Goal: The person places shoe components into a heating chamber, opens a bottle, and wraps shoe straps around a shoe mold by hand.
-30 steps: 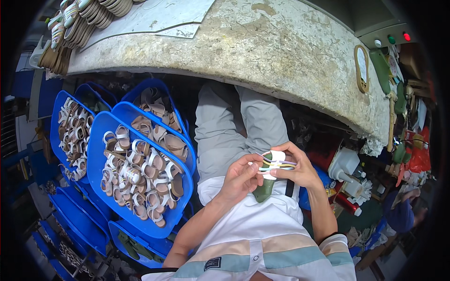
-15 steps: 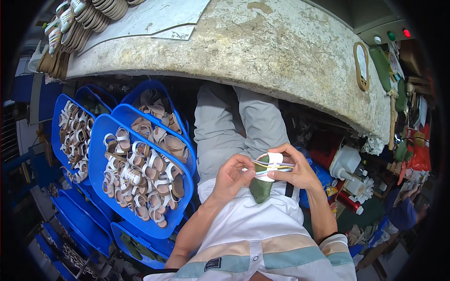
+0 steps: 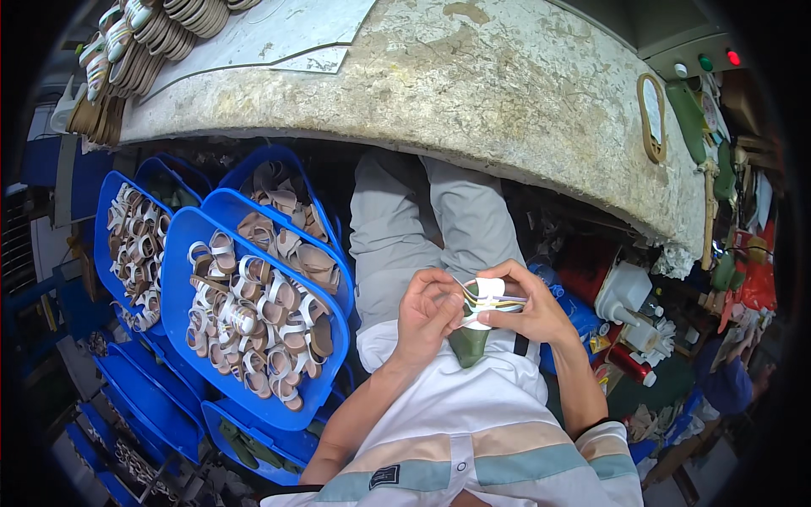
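Over my lap a green shoe last (image 3: 469,345) points toward my body, with a white sandal upper (image 3: 490,287) lying across it. Thin coloured straps (image 3: 498,302), some yellow and purple, pass through the white piece. From the right, my right hand (image 3: 536,308) grips the upper, thumb on its near side and fingers at the far side. My left hand (image 3: 429,314) is closed in a pinch at the left ends of the straps. Its fingers partly hide those ends.
A blue bin (image 3: 182,313) of finished-looking sandals stands at my left, with another blue bin (image 3: 336,283) of beige pieces behind it. Ahead is the worn worktable (image 3: 507,93), holding stacked soles (image 3: 144,68) at far left and a sole-shaped ring (image 3: 651,118) at right. Clutter includes a red bottle (image 3: 629,365).
My left hand has turned and lifted its fingers slightly, and the strap ends now curve up toward it. My right hand and the last have barely moved.
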`<act>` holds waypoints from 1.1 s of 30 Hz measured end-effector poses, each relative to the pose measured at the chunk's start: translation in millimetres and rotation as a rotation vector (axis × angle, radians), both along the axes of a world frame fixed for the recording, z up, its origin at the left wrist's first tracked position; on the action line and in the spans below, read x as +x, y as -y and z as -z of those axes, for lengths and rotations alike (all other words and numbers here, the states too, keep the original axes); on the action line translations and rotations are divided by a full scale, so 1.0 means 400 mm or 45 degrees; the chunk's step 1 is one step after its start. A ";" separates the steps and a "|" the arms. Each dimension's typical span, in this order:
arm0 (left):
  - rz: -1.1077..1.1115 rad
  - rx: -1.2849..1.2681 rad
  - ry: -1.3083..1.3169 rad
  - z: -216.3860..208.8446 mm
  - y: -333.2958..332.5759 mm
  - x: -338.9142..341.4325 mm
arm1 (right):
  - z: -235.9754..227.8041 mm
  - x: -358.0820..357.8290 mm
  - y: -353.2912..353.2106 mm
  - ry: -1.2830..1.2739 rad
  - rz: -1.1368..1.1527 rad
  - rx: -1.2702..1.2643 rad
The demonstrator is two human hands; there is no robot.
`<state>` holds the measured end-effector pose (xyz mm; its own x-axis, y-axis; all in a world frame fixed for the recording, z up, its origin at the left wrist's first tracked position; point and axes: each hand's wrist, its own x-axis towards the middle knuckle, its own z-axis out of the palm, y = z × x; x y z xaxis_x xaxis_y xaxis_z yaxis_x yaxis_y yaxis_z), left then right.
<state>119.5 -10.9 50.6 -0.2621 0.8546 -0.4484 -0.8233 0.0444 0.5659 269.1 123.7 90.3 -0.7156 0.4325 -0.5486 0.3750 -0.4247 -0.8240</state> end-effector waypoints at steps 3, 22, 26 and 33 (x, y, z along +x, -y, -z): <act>0.038 -0.066 -0.008 0.008 0.009 -0.015 | -0.001 0.001 0.000 0.012 0.033 -0.022; 0.379 -0.254 -0.140 0.097 0.033 -0.056 | 0.041 0.038 0.004 -0.037 0.077 0.146; 0.411 -0.218 -0.048 0.133 0.027 -0.045 | 0.045 0.038 0.007 0.059 0.162 0.112; 0.455 -0.186 0.040 0.148 0.025 -0.052 | 0.047 0.030 0.008 0.065 0.165 0.104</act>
